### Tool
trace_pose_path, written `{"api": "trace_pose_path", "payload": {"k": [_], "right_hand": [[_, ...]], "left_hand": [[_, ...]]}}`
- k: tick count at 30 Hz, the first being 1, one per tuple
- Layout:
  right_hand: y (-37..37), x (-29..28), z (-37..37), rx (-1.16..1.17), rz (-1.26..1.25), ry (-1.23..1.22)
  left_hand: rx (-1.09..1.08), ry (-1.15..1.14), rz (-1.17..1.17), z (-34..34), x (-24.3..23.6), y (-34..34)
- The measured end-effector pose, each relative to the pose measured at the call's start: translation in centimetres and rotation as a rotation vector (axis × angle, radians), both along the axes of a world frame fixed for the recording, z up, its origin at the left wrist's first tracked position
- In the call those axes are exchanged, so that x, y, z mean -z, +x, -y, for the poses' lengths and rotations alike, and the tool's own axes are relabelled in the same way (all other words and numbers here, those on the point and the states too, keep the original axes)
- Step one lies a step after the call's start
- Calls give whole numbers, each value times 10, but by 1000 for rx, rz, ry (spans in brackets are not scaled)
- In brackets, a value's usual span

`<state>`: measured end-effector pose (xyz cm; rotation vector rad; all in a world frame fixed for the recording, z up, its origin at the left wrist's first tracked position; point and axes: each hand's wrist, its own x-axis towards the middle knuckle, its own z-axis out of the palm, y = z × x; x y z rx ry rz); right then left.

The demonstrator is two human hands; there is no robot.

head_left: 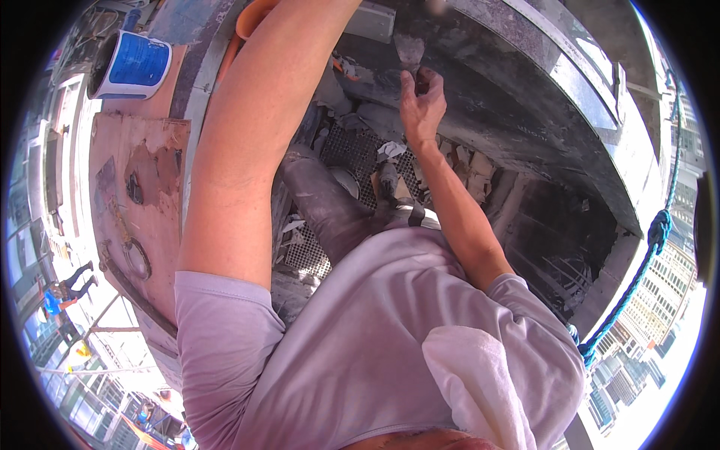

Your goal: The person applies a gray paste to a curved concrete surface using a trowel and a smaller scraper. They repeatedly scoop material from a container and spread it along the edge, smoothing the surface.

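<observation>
My right hand (424,109) is raised over the dark, dusty interior of a trough-like space. Its fingers are closed around the narrow end of a putty knife (409,49), whose pale, smeared blade flares away from me toward the dark wall (495,82). My left arm (251,127) stretches forward across the left side and leaves the picture at the top, so the left hand is outside the view. Just beside that forearm shows part of an orange tub (253,18).
A blue-and-white bucket (139,66) and a stained board (142,165) lie to the left. Below my legs is perforated flooring (352,154) with broken rubble (472,172). A knotted blue rope (657,232) hangs at right, tall buildings beyond. A person (60,300) shows far left.
</observation>
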<state>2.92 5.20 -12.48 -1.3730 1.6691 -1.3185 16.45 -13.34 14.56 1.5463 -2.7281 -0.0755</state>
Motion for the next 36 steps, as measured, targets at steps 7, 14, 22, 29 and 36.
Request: {"api": "trace_pose_path", "payload": {"k": [7, 14, 22, 29, 36], "right_hand": [[-27, 13, -24, -103, -118, 189], [-112, 45, -74, -265, 228, 478], [-154, -1, -82, -397, 438, 518], [-168, -18, -80, -451, 616, 532], [-169, -12, -81, -460, 704, 519]], "left_hand": [[-20, -9, 20, -3, 2, 4], [-17, -9, 48, 2, 6, -5], [-48, 10, 92, -11, -1, -8], [-35, 11, 63, -14, 0, -4], [0, -37, 24, -13, 6, -8]]}}
